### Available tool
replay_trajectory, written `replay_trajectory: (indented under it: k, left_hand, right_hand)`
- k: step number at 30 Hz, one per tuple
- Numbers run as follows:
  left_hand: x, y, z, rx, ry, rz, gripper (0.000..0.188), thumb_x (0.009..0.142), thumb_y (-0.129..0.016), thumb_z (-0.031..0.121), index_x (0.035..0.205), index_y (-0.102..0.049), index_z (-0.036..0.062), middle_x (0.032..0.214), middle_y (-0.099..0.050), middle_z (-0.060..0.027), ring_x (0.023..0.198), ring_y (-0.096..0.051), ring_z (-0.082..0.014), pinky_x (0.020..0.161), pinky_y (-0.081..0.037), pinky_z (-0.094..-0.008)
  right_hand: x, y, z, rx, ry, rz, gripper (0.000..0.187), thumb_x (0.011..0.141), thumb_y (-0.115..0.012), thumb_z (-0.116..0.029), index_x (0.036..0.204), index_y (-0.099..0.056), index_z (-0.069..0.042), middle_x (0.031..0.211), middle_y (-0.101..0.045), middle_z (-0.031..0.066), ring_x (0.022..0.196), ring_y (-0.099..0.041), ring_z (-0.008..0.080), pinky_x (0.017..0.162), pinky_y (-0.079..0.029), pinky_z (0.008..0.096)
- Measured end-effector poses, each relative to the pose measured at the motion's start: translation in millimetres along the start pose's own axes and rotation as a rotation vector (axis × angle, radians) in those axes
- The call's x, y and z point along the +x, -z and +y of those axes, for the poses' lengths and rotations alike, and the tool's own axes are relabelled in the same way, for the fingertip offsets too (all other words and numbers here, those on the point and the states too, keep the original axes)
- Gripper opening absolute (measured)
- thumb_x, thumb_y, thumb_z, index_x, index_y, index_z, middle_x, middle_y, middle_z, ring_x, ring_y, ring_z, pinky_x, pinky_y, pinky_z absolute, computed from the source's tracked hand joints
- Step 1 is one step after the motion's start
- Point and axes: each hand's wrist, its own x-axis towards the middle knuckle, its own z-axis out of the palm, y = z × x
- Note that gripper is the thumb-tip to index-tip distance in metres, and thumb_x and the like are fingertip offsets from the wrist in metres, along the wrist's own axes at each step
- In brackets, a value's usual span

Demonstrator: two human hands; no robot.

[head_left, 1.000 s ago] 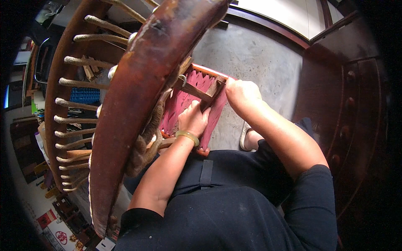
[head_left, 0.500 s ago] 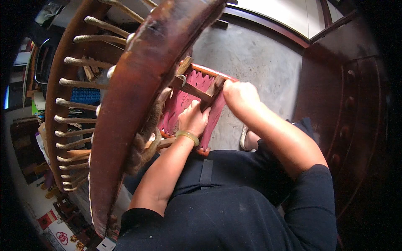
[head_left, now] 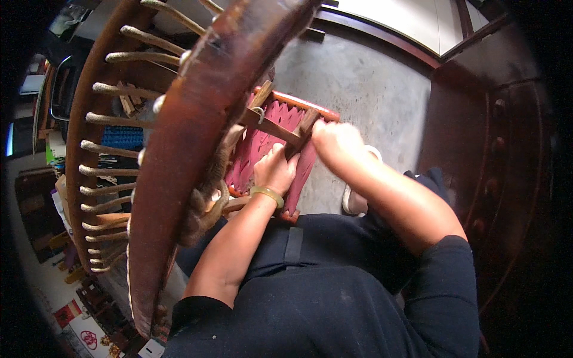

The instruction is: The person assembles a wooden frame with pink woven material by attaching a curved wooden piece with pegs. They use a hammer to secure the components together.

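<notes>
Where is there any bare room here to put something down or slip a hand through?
The grey concrete floor is bare between the red woven seat, the dark wooden panel and the wall's dark baseboard above. Around the seat it is crowded: the left hand and right hand press on its weave and wooden crossbar, and the big curved chair back hems it in on the left.

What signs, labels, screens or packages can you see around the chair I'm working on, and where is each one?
Red paper sign: lower left edge, on the floor area, roughly square, red with pale marks.
White sheet with a red round emblem: just below it, lower left, pale and rectangular.
Glowing screen: far left edge, a narrow bright blue-white strip, too cut off to tell more.
No packages or labels can be made out.
</notes>
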Motion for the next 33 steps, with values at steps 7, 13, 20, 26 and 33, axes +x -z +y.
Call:
replay_trajectory:
  k: [7, 13, 20, 26, 33]
  left_hand:
    - [0, 3, 3, -0.002, 0.022, -0.026, 0.035, 0.084, -0.057, 0.041, 0.095, -0.056, 0.0083, 0.083, -0.064, -0.0185, 0.081, -0.061, -0.0390, 0.069, -0.048, -0.0474]
    - [-1, -2, 0, -0.015, 0.023, 0.007, 0.034, 0.083, -0.059, 0.041, 0.095, -0.056, 0.0085, 0.084, -0.064, -0.0182, 0.081, -0.061, -0.0384, 0.069, -0.048, -0.0467]
    - [0, -2, 1, -0.007, 0.062, -0.019, 0.034, 0.083, -0.059, 0.040, 0.098, -0.058, 0.0098, 0.087, -0.064, -0.0171, 0.083, -0.062, -0.0377, 0.070, -0.048, -0.0455]
    - [1, -1, 2, 0.012, 0.066, -0.037, 0.034, 0.083, -0.059, 0.041, 0.099, -0.058, 0.0107, 0.087, -0.064, -0.0169, 0.083, -0.062, -0.0377, 0.070, -0.049, -0.0458]
    - [1, 0, 4, 0.005, 0.063, -0.031, 0.035, 0.084, -0.058, 0.042, 0.098, -0.058, 0.0101, 0.086, -0.064, -0.0173, 0.083, -0.062, -0.0379, 0.070, -0.048, -0.0464]
  right_hand:
    - [-8, 7, -8, 0.103, 0.024, -0.051, 0.011, 0.079, -0.053, -0.011, 0.076, -0.060, -0.004, 0.069, -0.064, 0.0154, 0.064, -0.067, 0.0275, 0.057, -0.055, 0.0375]
    - [-15, 8, -7, 0.045, 0.038, -0.049, 0.010, 0.080, -0.053, -0.011, 0.077, -0.060, -0.004, 0.069, -0.064, 0.0140, 0.064, -0.067, 0.0258, 0.055, -0.054, 0.0360]
    - [-16, 3, -2, -0.016, 0.021, -0.025, 0.011, 0.079, -0.053, -0.013, 0.076, -0.060, -0.005, 0.068, -0.064, 0.0125, 0.060, -0.066, 0.0248, 0.053, -0.054, 0.0347]
    - [-14, -3, 1, -0.019, 0.050, 0.032, 0.010, 0.078, -0.054, -0.013, 0.075, -0.060, -0.006, 0.065, -0.063, 0.0116, 0.058, -0.066, 0.0238, 0.051, -0.054, 0.0341]
    - [-14, -4, 0, -0.069, 0.078, 0.025, 0.010, 0.078, -0.054, -0.014, 0.075, -0.061, -0.006, 0.065, -0.063, 0.0101, 0.058, -0.066, 0.0218, 0.050, -0.053, 0.0324]
